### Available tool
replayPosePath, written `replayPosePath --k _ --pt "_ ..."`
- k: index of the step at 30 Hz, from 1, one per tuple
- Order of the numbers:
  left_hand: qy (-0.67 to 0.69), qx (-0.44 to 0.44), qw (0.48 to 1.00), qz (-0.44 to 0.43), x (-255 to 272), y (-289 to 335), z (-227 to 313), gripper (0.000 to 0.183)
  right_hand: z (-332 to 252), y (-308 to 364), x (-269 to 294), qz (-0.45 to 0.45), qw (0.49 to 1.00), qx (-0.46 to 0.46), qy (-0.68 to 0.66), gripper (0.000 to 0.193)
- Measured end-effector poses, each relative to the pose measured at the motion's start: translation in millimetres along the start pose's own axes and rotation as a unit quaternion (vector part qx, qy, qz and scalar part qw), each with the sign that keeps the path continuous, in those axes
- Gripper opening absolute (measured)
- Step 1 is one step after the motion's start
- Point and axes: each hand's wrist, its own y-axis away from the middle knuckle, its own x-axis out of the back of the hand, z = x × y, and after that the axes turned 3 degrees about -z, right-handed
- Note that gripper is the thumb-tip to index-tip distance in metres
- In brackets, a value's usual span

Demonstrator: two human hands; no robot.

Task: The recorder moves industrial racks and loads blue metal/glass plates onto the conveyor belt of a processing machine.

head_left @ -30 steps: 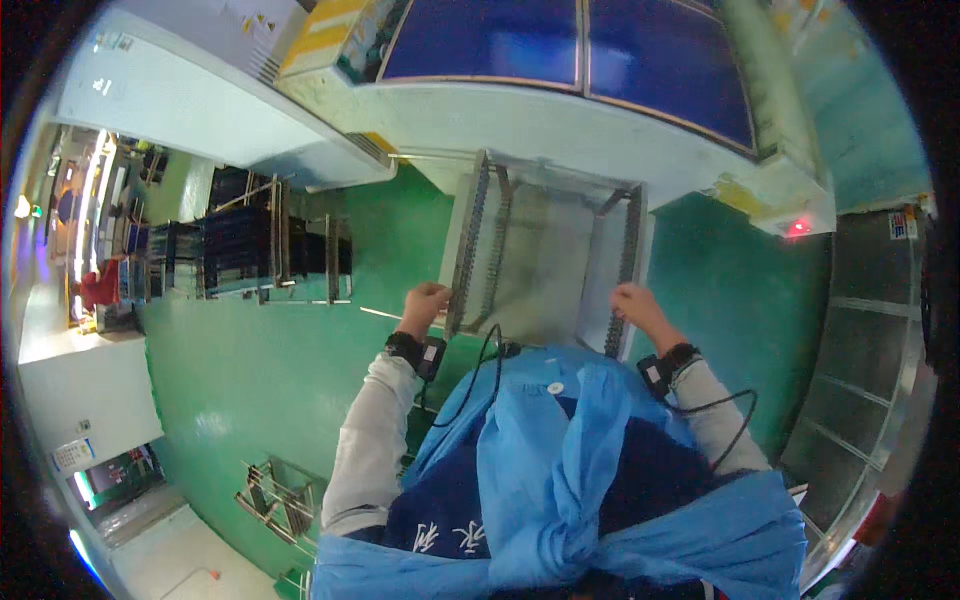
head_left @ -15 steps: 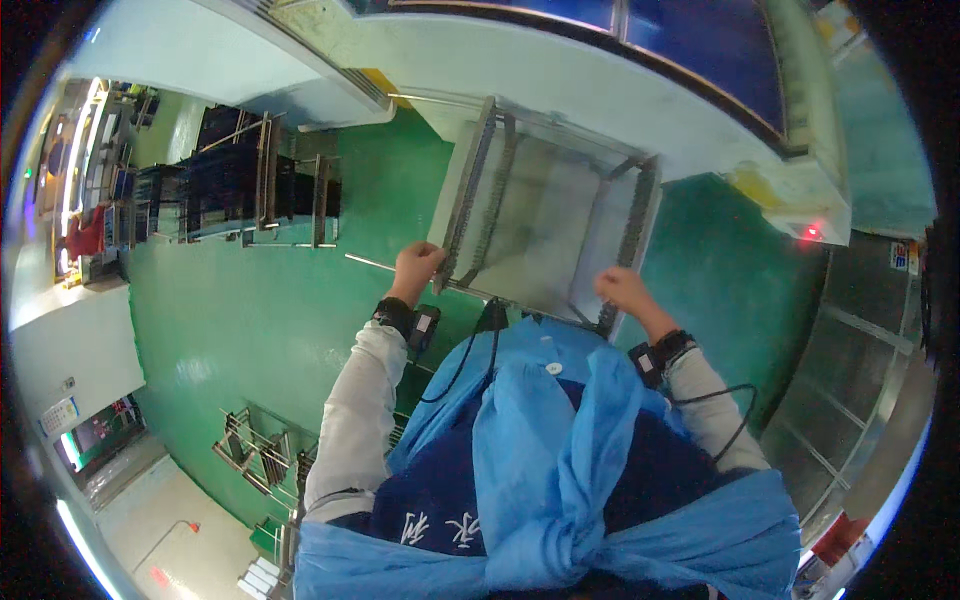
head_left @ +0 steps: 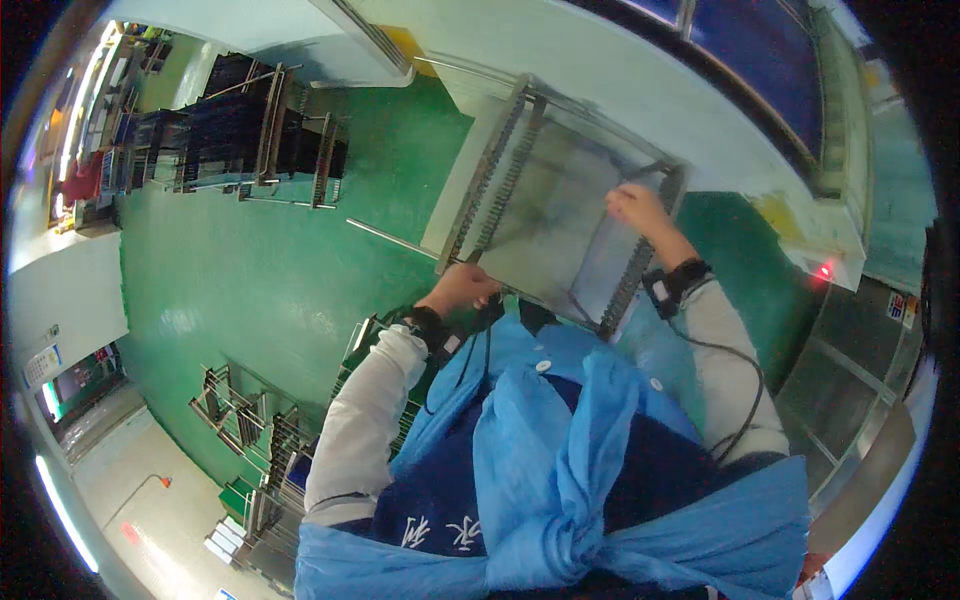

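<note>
A metal rack (head_left: 512,165) with toothed, spring-like side rails stands in front of me, tilted in the view. Its inside shows a pale, cloudy surface (head_left: 545,215); whether this is a panel or the rack's floor I cannot tell. My left hand (head_left: 462,288) is at the near left corner, fingers curled by the near bar; what they grip is hidden. Over the right part of the rack, just inside the right toothed rail (head_left: 640,260), my right hand (head_left: 640,210) is closed, its fingertips pressed together. Anything between them is too small to make out.
A metal rod (head_left: 390,238) sticks out left of the rack. A pale machine with dark blue windows (head_left: 755,75) stands behind it. Loaded dark racks (head_left: 225,140) are at the far left, more metal racks (head_left: 245,410) nearer left. Metal-framed panels (head_left: 850,370) line the right.
My right hand has gone from the rack's near right corner to farther over it. My left hand has shifted rightward and slightly nearer me. The view has turned a little.
</note>
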Motion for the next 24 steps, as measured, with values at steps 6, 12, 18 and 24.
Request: replayPosePath --k 6,12,18,24 --pt "-0.121 -0.037 0.992 0.012 -26.3 3.2 0.8 0.04 -34.8 -63.6 30.5 0.04 0.997 0.017 0.059 0.032" --pt "-0.266 0.011 0.963 0.048 -37.3 3.3 15.4 0.047 -35.3 -117.7 37.4 0.163 0.954 0.086 0.238 0.033" --pt "-0.276 0.011 0.959 0.065 -46.2 0.6 5.6 0.039 -22.1 -145.5 19.3 0.162 0.936 0.12 0.288 0.036" --pt "-0.208 -0.119 0.96 0.147 -57.8 -12.7 -29.8 0.035 -26.1 -161.3 11.1 0.109 0.941 0.068 0.314 0.032"
